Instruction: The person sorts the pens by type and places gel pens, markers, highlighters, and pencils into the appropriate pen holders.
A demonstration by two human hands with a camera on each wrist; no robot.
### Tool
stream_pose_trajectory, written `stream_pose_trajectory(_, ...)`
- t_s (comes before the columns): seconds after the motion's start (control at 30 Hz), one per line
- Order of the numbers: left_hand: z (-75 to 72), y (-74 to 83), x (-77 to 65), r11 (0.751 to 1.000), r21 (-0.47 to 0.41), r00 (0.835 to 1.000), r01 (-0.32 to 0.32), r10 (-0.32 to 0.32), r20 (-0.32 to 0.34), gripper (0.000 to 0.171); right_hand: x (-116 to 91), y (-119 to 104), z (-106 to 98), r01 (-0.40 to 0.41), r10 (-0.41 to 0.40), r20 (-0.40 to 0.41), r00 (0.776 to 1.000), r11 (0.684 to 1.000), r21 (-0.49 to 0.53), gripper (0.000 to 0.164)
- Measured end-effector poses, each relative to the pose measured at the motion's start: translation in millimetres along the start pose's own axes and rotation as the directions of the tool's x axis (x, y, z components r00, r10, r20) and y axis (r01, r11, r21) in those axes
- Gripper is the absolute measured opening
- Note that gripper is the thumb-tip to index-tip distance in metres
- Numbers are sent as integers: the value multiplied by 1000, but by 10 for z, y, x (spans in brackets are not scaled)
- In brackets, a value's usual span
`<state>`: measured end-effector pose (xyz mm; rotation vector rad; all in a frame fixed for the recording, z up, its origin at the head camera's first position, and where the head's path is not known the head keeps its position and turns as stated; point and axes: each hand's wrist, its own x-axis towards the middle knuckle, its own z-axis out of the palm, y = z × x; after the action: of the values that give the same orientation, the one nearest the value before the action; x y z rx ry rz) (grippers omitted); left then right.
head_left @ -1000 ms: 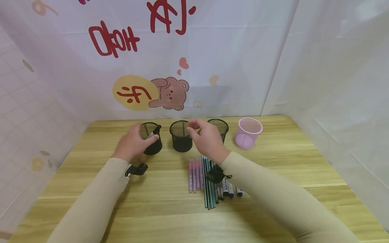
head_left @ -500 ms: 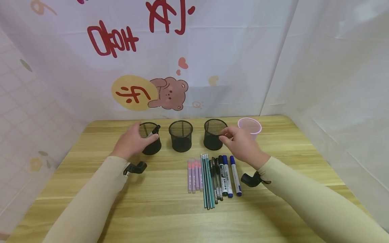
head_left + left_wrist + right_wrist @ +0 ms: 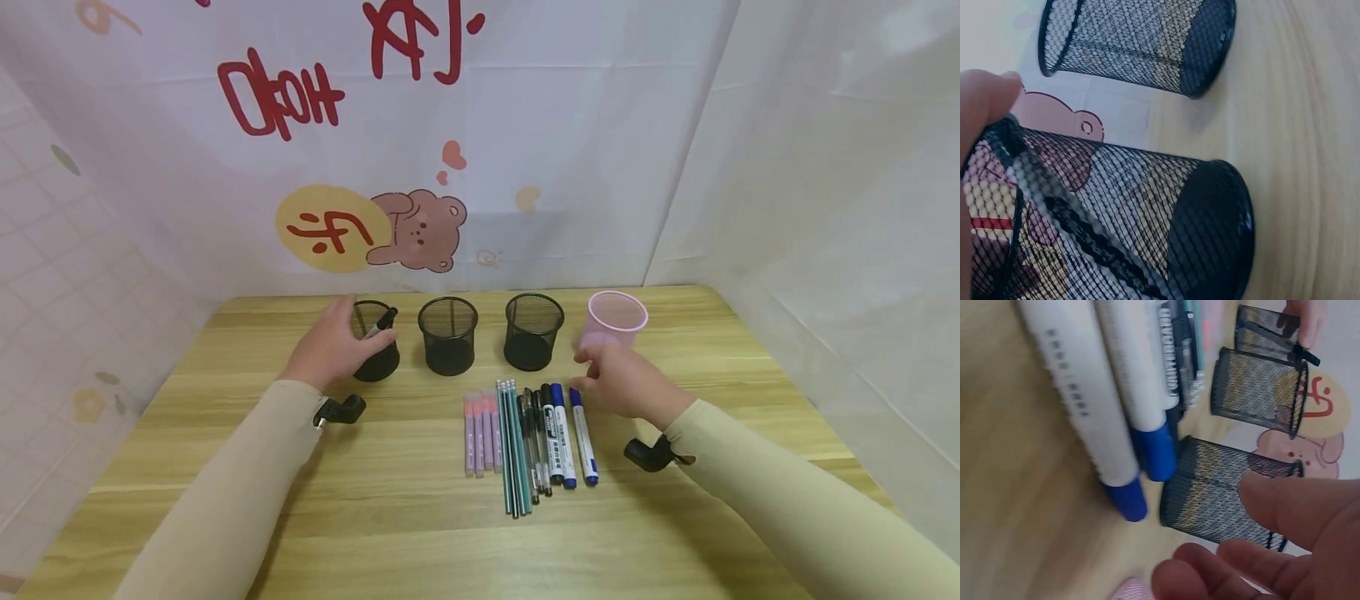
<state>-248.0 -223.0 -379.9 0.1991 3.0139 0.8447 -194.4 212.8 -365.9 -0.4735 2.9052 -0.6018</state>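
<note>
My left hand (image 3: 326,346) grips the leftmost black mesh pen cup (image 3: 381,364), thumb at the front of its rim. Inside that cup a whiteboard marker (image 3: 1085,231) with a black cap leans diagonally, its capped end at the rim beside my thumb. My right hand (image 3: 628,383) hovers with loosely bent fingers and nothing between them, just right of the outermost blue-capped marker (image 3: 584,442). In the right wrist view the thumb and fingertips are spread apart, past the blue cap (image 3: 1127,501). Behind this hand stands the pink mesh cup (image 3: 611,321), partly covered by it.
Two more black mesh cups, a middle one (image 3: 448,350) and a right one (image 3: 529,342), stand in the row. In front lie pink-purple highlighters (image 3: 480,437), teal pencils (image 3: 513,458), black pens (image 3: 535,450) and further markers (image 3: 561,442). A printed cloth (image 3: 570,150) hangs behind the table.
My right hand has moved from above the middle black cups rightward, then down toward the outermost blue-capped marker. My left hand keeps hold of the leftmost cup, almost still.
</note>
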Motion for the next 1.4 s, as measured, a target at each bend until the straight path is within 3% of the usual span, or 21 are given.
stream_pose_trajectory(0.17, 45, -9, 6, 999, 33, 999, -9, 10, -33, 115, -17, 74, 81, -9, 13, 101, 995, 999, -40, 52)
stream_pose_trajectory(0.4, 93, 13, 35, 997, 75, 998, -9, 14, -63, 108, -22, 114, 172, -3, 13, 154, 988, 998, -69, 60)
stream_pose_trajectory(0.87, 54, 48, -19, 997, 82, 999, 9, -4, -53, 108, -12, 74, 222, 25, -9, 178, 984, 996, -89, 56)
stream_pose_trajectory(1.4, 36, 26, -25, 997, 77, 998, 14, -10, -54, 105, 29, 44, 240, -3, 20, 183, 983, 996, -93, 54)
